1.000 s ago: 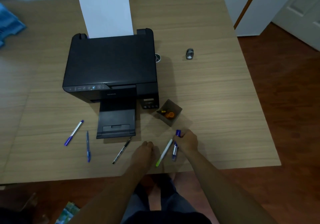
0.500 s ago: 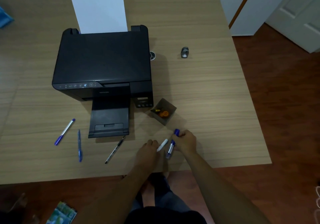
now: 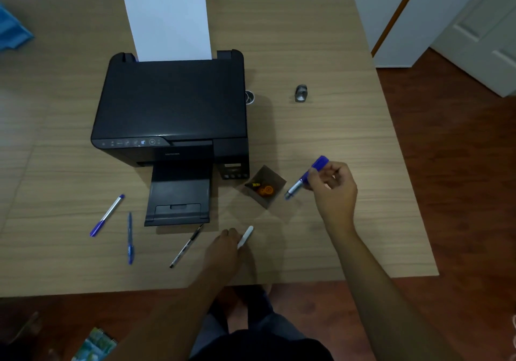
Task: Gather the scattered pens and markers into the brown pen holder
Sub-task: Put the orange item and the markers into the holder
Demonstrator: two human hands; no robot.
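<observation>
The brown pen holder (image 3: pixel 276 182) stands in front of the printer's right corner, with orange and yellow items inside. My right hand (image 3: pixel 333 190) holds a blue marker (image 3: pixel 307 176) tilted in the air just right of the holder. My left hand (image 3: pixel 224 249) grips a white pen (image 3: pixel 246 236) low over the table near the front edge. Three pens lie on the table: a black one (image 3: pixel 186 246) beside my left hand, a blue one (image 3: pixel 130 238) and a blue-and-white one (image 3: pixel 107 215) further left.
A black printer (image 3: pixel 173 109) with upright white paper (image 3: pixel 167 20) and an extended output tray (image 3: pixel 178 201) fills the table's middle. A small metal object (image 3: pixel 301 93) lies at the back right. A blue tray (image 3: pixel 11 30) sits at the far left edge.
My right hand has lifted the blue marker off the table and carried it up to the right side of the holder. My left hand has closed on the white pen.
</observation>
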